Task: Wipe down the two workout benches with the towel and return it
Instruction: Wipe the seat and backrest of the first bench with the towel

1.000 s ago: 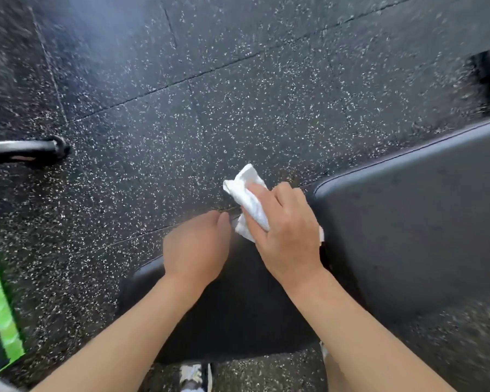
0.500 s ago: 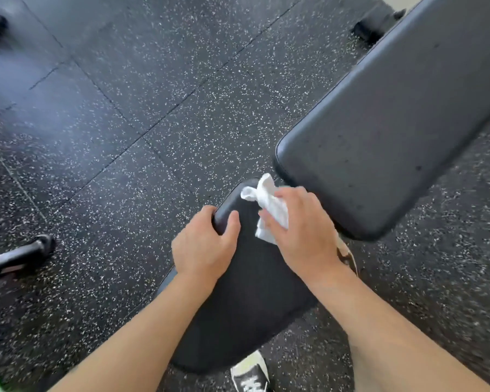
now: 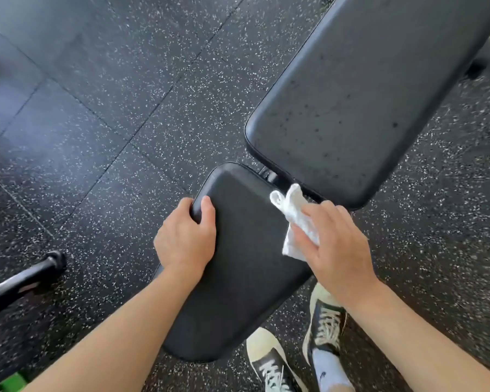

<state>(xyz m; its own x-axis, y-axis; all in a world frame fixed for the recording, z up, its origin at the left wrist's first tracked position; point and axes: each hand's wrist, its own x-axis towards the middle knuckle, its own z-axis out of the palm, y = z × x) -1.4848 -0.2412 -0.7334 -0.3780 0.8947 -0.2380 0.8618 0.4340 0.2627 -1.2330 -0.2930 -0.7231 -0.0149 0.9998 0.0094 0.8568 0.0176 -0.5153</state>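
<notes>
- Since a second ago the towel has moved from the seat pad's far end, where it hung over the floor, to the pad's right edge, near the gap to the back pad.
- Right hand presses the bunched towel flat on the seat pad, fingers nearly straight over it, thumb under the cloth (can't tell whether it pinches).
- Left hand now grips the pad's far left corner, fingers curled over the edge; earlier it rested nearer the middle.
- Judgement: wiping of the seat pad is underway; the spotted back pad looks undone, second bench not in view, return still ahead.
</notes>
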